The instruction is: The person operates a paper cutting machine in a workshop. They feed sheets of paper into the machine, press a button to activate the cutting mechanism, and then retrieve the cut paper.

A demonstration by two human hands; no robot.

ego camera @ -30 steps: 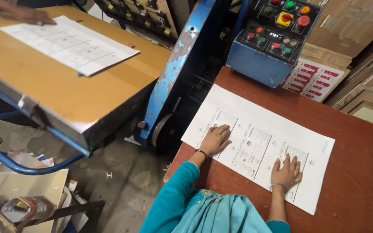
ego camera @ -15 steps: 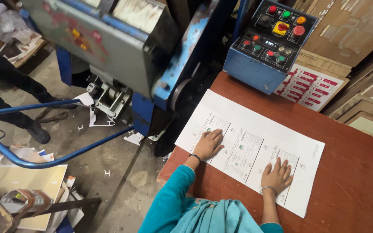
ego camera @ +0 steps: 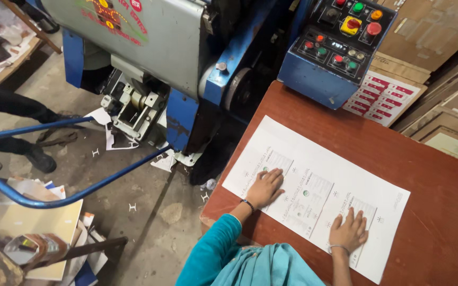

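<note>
Here, left hand (ego camera: 265, 188) lies flat, palm down, fingers spread slightly, pressing on the near-left part of a large white printed sheet (ego camera: 319, 193). A dark band sits on that wrist; teal sleeve runs back toward the body. Right hand (ego camera: 350, 231) also flat and open, fingers splayed, resting on the sheet's near-right part, a thin bangle at the wrist. Neither hand grips anything; both simply bear down on the paper.

The sheet lies skewed on a reddish-brown tabletop (ego camera: 441, 212), its long side running from upper left to lower right. Three printed panels show across its middle, small registration marks around them. Its left corner comes close to the tabletop's left edge; its lower-right corner reaches the near edge of view.

Beyond the sheet, at the far end of the tabletop, a blue control box (ego camera: 337, 50) with red, green, yellow and orange buttons on a dark face. Just right of it, a white card with red printed blocks (ego camera: 382, 95), lying on stacked brown cardboard (ego camera: 441, 37).

Left of the tabletop, a large machine (ego camera: 149, 47): grey hinged plate, blue frame, a flywheel or pulley beside the frame. A blue tubular guard rail (ego camera: 75, 185) loops out over the concrete floor (ego camera: 149, 212), which is littered with paper offcuts. Another person's dark-clad leg and shoe (ego camera: 33, 153) at far left. Lower left: a heap of cardboard scraps and printed waste (ego camera: 33, 238).
</note>
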